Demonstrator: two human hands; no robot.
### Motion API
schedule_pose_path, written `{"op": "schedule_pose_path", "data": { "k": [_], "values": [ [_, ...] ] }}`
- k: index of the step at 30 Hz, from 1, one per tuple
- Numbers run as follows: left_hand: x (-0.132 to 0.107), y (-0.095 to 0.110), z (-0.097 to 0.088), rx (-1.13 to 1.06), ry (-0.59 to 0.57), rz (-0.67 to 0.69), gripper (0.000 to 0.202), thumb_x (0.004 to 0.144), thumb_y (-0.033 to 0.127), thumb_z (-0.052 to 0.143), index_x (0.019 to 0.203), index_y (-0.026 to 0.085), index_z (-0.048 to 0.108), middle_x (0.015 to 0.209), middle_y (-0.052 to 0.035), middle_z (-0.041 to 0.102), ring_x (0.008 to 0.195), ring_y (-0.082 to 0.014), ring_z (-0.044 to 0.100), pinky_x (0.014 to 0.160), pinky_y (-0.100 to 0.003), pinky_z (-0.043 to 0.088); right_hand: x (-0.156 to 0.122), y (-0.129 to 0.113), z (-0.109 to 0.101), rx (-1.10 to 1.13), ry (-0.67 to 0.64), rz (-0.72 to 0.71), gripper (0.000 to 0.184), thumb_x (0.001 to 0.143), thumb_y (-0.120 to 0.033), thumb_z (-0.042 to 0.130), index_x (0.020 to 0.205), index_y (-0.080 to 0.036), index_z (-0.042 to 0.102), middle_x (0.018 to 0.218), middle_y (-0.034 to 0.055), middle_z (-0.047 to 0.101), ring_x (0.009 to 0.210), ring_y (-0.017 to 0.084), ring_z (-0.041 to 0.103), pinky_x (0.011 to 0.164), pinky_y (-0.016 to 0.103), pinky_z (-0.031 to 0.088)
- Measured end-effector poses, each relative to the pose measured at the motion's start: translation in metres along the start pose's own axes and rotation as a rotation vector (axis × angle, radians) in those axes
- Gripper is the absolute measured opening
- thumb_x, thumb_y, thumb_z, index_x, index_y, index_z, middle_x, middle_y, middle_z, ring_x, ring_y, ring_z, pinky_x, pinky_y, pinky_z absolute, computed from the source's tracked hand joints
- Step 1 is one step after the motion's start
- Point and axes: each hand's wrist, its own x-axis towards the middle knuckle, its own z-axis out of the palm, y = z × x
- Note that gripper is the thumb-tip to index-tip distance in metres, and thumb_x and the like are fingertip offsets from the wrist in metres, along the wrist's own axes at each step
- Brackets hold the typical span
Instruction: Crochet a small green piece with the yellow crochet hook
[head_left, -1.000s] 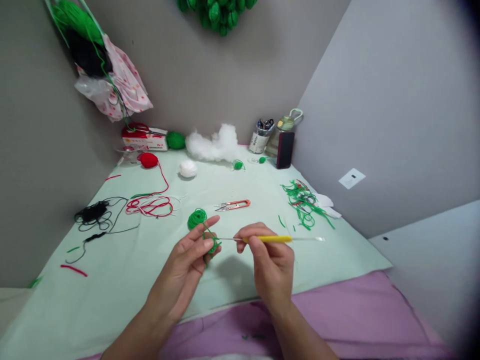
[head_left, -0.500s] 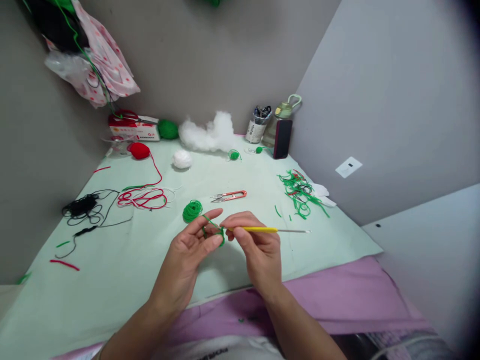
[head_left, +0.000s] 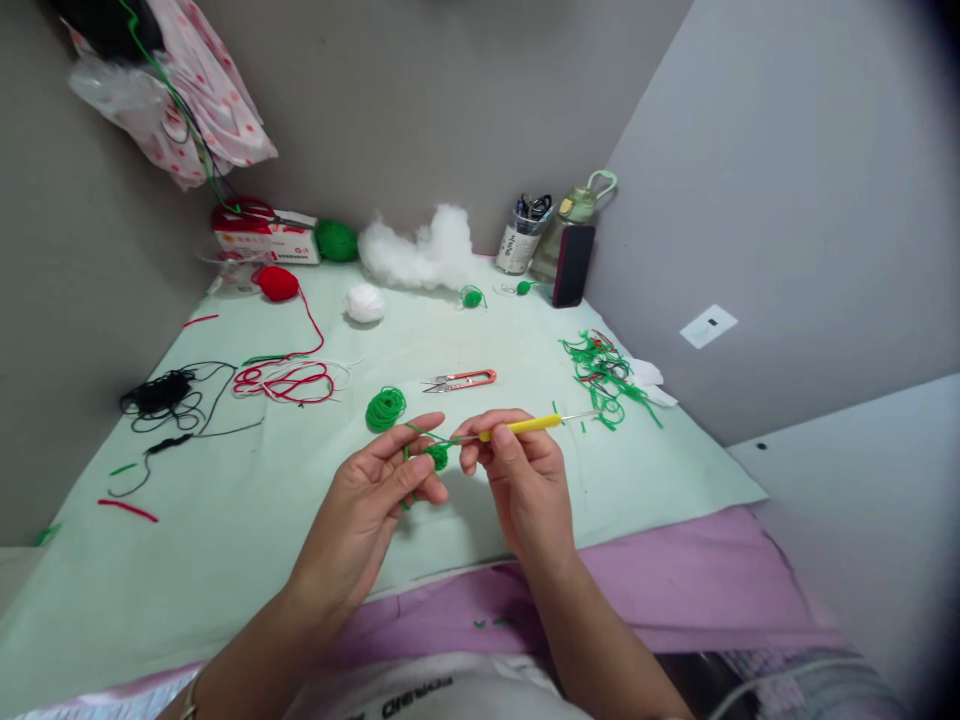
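Note:
My left hand (head_left: 379, 480) pinches a small round piece of green crochet (head_left: 436, 457) between thumb and fingers. Green yarn runs over its raised index finger. In my right hand (head_left: 525, 475) is a crochet hook (head_left: 521, 428) with a yellow handle, held like a pencil. One metal end points left and meets a green loop at the top of the crochet piece; the other end sticks out to the right. Just beyond the left fingers lies a green yarn ball (head_left: 385, 409). Orange thread snips (head_left: 461, 381) rest on the table past both hands.
Black yarn (head_left: 161, 398) and tangled red yarn (head_left: 281, 381) lie at left. White stuffing (head_left: 416, 250), a pen cup (head_left: 519, 240), a bottle (head_left: 577, 205) and a phone (head_left: 574, 265) stand along the back. Green yarn scraps (head_left: 607, 375) are heaped at right.
My right hand has drawn the hook slightly right and tilted its far end upward. The crochet piece has turned, showing its round face. The camera view has shifted a little.

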Motion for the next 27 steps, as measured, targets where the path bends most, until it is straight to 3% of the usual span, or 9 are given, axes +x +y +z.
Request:
{"op": "schedule_pose_path", "data": {
  "k": [5,8,14,18,22,27],
  "values": [
    [0.001,-0.001,-0.003,-0.07,-0.044,-0.021,0.036,0.075,0.036,0.096,0.109,0.026,0.088,0.079,-0.0018,0.077,0.073,-0.013,0.07,0.076,-0.022,0.052,0.0,-0.001,0.001,0.065,-0.005,0.019,0.021,0.098,-0.041,0.071,0.092,-0.021,0.076,0.087,0.0043,0.079,0.064,0.012,0.067,0.063,0.028,0.059],
    [0.002,-0.001,-0.004,-0.056,-0.055,-0.007,0.034,0.078,0.037,0.093,0.11,0.027,0.088,0.09,-0.0002,0.075,0.078,-0.0114,0.072,0.079,-0.02,0.052,0.001,-0.002,0.0,0.107,-0.023,0.029,0.02,0.099,-0.04,0.071,0.091,-0.021,0.075,0.085,0.0034,0.079,0.061,0.011,0.066,0.062,0.027,0.058],
    [0.001,-0.001,-0.004,-0.005,-0.059,0.014,0.03,0.083,0.037,0.089,0.112,0.028,0.087,0.086,0.0017,0.068,0.076,-0.0095,0.069,0.078,-0.018,0.051,-0.004,-0.003,-0.001,0.049,-0.05,-0.014,0.022,0.104,-0.038,0.064,0.094,-0.021,0.075,0.089,0.0033,0.079,0.066,0.013,0.071,0.066,0.029,0.062],
    [0.001,-0.004,-0.004,0.046,-0.024,0.108,0.027,0.084,0.034,0.089,0.111,0.03,0.087,0.084,0.0029,0.067,0.077,-0.01,0.068,0.082,-0.02,0.052,-0.011,-0.006,-0.003,-0.184,-0.06,-0.203,0.02,0.108,-0.027,0.058,0.104,-0.024,0.077,0.097,0.004,0.079,0.075,0.014,0.074,0.07,0.03,0.063],
    [0.003,-0.011,-0.007,0.102,-0.01,0.203,0.03,0.081,0.029,0.091,0.111,0.032,0.087,0.086,0.0029,0.068,0.079,-0.0123,0.068,0.085,-0.025,0.055,-0.015,-0.009,-0.006,-0.439,-0.166,-0.429,0.024,0.107,-0.016,0.054,0.115,-0.024,0.075,0.101,0.0053,0.079,0.084,0.015,0.075,0.077,0.031,0.064],
    [0.003,-0.016,-0.009,0.202,0.079,0.298,0.037,0.082,0.027,0.091,0.117,0.034,0.085,0.085,0.0032,0.069,0.081,-0.0122,0.063,0.081,-0.023,0.055,-0.017,-0.002,-0.007,-0.759,-0.209,-0.722,0.026,0.106,-0.013,0.052,0.124,-0.023,0.069,0.102,0.0081,0.081,0.092,0.019,0.077,0.077,0.032,0.066]
  ]
}}
